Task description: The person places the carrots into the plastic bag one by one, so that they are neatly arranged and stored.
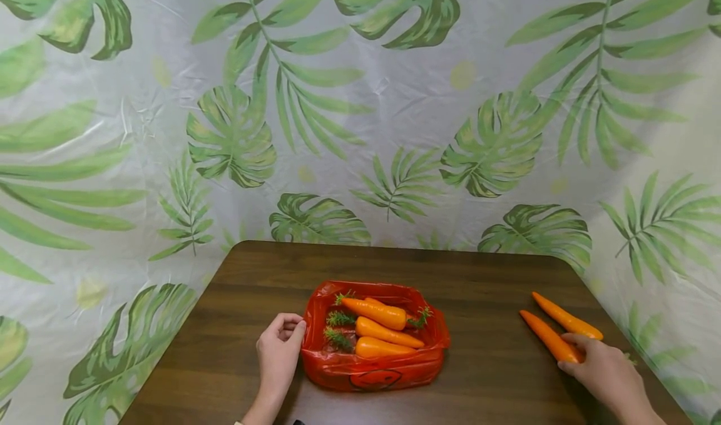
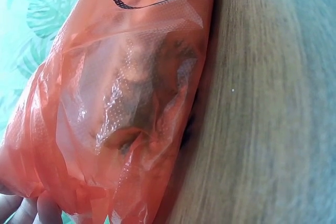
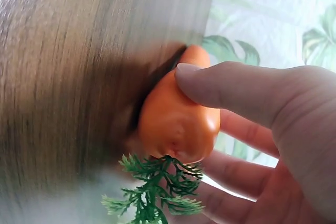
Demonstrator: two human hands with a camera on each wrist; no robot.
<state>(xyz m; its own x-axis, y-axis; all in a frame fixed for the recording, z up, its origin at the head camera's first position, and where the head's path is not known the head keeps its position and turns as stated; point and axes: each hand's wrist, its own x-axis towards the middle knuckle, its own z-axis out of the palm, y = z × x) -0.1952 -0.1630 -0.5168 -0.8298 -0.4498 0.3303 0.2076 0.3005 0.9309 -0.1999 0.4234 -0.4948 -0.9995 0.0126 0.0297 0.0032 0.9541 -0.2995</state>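
In the head view a red plastic bag stands with its mouth spread wide, several orange carrots with green tops lying inside. My left hand pinches the bag's left rim between thumb and fingers. The left wrist view shows the translucent bag wall close up, fingers at its lower left edge. On the right, my right hand grips a carrot by its thick end. The right wrist view shows the thumb on that carrot, its leafy green top hanging free.
Beside the gripped carrot, a second loose carrot lies near the right edge of the dark wooden table. Behind the table hangs a pale sheet printed with green leaves.
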